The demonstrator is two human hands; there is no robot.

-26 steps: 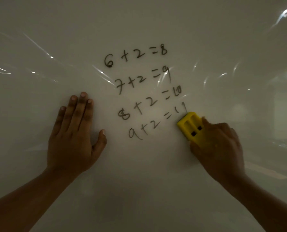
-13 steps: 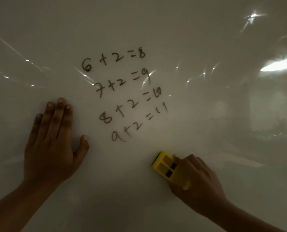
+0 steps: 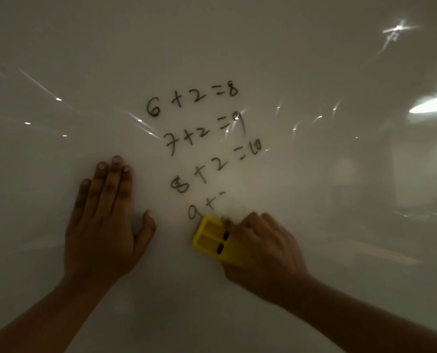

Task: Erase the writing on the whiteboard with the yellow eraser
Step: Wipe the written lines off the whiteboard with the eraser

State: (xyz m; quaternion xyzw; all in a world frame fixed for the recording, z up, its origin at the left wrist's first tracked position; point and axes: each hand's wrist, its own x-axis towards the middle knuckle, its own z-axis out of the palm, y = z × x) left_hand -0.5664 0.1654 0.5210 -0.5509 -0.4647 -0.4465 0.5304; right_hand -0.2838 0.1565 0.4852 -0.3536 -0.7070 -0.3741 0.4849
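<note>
A glossy whiteboard (image 3: 314, 174) fills the head view. Dark handwritten sums (image 3: 194, 133) run down its middle: 6+2=8, 7+2=9, 8+2=10. Of the bottom line only "9+" (image 3: 199, 207) and a stub of the 2 are left. My right hand (image 3: 260, 248) grips the yellow eraser (image 3: 209, 239) and presses it to the board just below and right of that 9, touching its lower edge. My left hand (image 3: 102, 225) lies flat on the board to the left of the writing, fingers together and pointing up, thumb out.
Bright reflections of ceiling lights (image 3: 431, 105) streak across the board, strongest at the right edge and upper right. Faint reflections of a room show on the right side. Bare board surrounds the writing on all sides.
My right hand swept the eraser from the right end of the bottom line down and then left. The "2=11" part of that line is gone. My left hand stayed flat on the board.
</note>
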